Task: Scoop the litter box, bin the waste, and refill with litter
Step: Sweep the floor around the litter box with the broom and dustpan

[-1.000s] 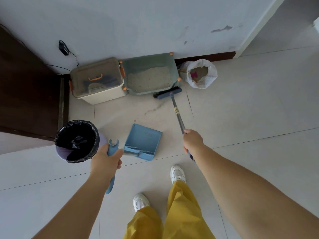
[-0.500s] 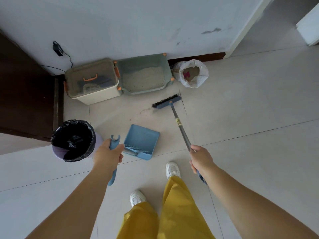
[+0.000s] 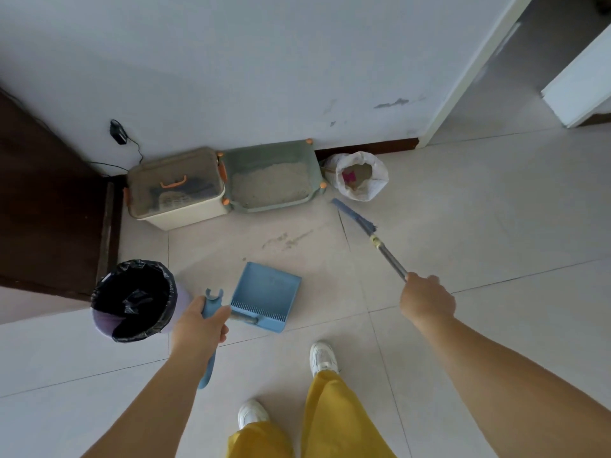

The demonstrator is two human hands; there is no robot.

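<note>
My left hand (image 3: pixel 198 328) gripped the dustpan (image 3: pixel 266 297) handle, my right hand (image 3: pixel 426 300) the broom (image 3: pixel 370 231). Beyond the dustpan, the litter box (image 3: pixel 272 180) apparently held litter; a careless sweep risked scattering the grit past the pan.

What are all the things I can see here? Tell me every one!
litter box: 1, green with orange knobs, by the wall, sandy litter inside
storage box: 1, cream with clear lid and orange handle, touching the litter box on its left side in the picture
litter bag: 1, white, open, right of the litter box
bin: 1, purple with black liner, on the floor at left
dustpan: 1, blue, on the floor beside the bin
broom: 1, blue head, grey pole, near the bag
spilled litter: thin smear, on the tile
charger: 1, black, on the wall
shoes: 2, white
trousers: yellow
left hand: grips the dustpan handle
right hand: grips the broom pole
</note>
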